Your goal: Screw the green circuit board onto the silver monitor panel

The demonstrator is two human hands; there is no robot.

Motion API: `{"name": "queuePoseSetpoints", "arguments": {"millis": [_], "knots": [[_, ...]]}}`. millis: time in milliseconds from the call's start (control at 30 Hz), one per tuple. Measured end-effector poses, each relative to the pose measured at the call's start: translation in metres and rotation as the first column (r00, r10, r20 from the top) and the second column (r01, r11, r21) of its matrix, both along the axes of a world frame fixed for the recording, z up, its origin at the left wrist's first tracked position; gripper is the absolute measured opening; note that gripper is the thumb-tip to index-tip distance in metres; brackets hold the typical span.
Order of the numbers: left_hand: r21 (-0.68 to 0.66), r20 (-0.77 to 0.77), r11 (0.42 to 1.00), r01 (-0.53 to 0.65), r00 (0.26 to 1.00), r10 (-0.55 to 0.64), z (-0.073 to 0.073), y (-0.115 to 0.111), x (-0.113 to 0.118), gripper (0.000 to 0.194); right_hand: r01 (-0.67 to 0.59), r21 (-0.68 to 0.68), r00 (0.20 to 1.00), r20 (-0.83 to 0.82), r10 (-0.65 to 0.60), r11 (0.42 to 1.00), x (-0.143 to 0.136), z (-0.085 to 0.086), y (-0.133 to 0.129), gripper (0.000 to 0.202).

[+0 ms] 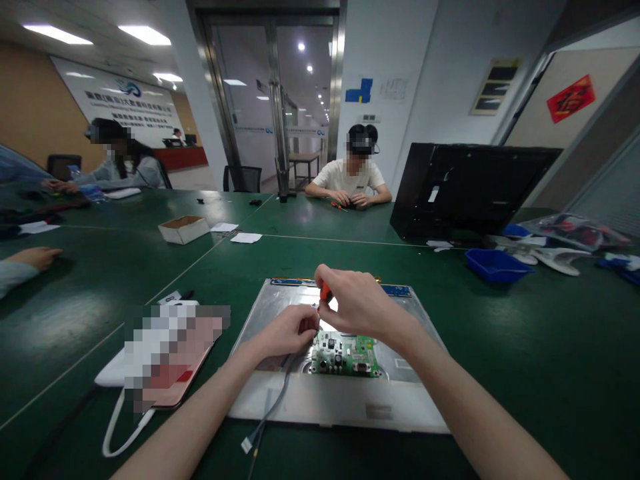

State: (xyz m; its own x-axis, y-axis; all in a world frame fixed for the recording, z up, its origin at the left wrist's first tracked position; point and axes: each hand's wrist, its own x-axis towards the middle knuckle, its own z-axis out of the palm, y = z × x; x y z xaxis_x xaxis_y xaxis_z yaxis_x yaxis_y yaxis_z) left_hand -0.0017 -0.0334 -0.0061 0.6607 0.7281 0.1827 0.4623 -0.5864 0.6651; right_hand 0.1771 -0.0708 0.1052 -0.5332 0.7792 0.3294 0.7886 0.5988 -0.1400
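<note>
A metal display panel (420, 320) lies flat on the green table in front of me, and a green circuit board (345, 357) sits on its middle. My right hand (363, 303) grips a screwdriver (326, 292) by its orange handle, above the board's upper left corner. Just beside its tip, my left hand (293, 328) has its fingers pinched together at that corner; what they hold, if anything, is hidden. Beneath the left hand a grey cable (283, 393) runs toward the near edge, its white connector (247, 445) lying on the table.
Left of the panel lie a pink phone (187, 360) and a white device with a white cable (107, 427). A cardboard box (184, 230) stands farther off. To the right are a blue tray (499, 265) and a large black monitor (465, 190). Other people sit around the table.
</note>
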Motion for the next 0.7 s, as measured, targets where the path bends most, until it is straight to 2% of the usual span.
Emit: {"name": "queuePoseSetpoints", "arguments": {"millis": [133,300,400,567,700], "knots": [[-0.008,-0.001,1.0,-0.008,1.0,0.008,0.0009,-0.0005,0.0013,0.006,0.01,-0.016,1.0,0.008,-0.01,1.0,0.0006,0.0001,0.0009,0.017],[0.006,-0.007,1.0,0.002,1.0,-0.002,0.0039,-0.0017,0.0022,0.005,0.084,0.026,0.994,0.064,-0.086,0.996,0.0007,-0.0021,0.0037,0.021],[0.006,-0.005,1.0,0.008,1.0,-0.007,0.0027,-0.0012,0.0012,0.005,0.061,0.021,0.997,0.055,-0.062,0.998,-0.0002,-0.002,0.0022,0.015],[0.03,-0.009,1.0,-0.001,1.0,0.002,-0.0021,0.0007,0.0001,0.006,0.005,0.011,1.0,0.013,-0.005,1.0,-0.0007,0.0004,-0.0013,0.021],[0.009,-0.007,1.0,-0.002,1.0,0.002,-0.0015,0.0007,0.0008,0.004,0.042,0.029,0.998,0.047,-0.043,0.999,0.0001,-0.0006,0.0011,0.02]]}}
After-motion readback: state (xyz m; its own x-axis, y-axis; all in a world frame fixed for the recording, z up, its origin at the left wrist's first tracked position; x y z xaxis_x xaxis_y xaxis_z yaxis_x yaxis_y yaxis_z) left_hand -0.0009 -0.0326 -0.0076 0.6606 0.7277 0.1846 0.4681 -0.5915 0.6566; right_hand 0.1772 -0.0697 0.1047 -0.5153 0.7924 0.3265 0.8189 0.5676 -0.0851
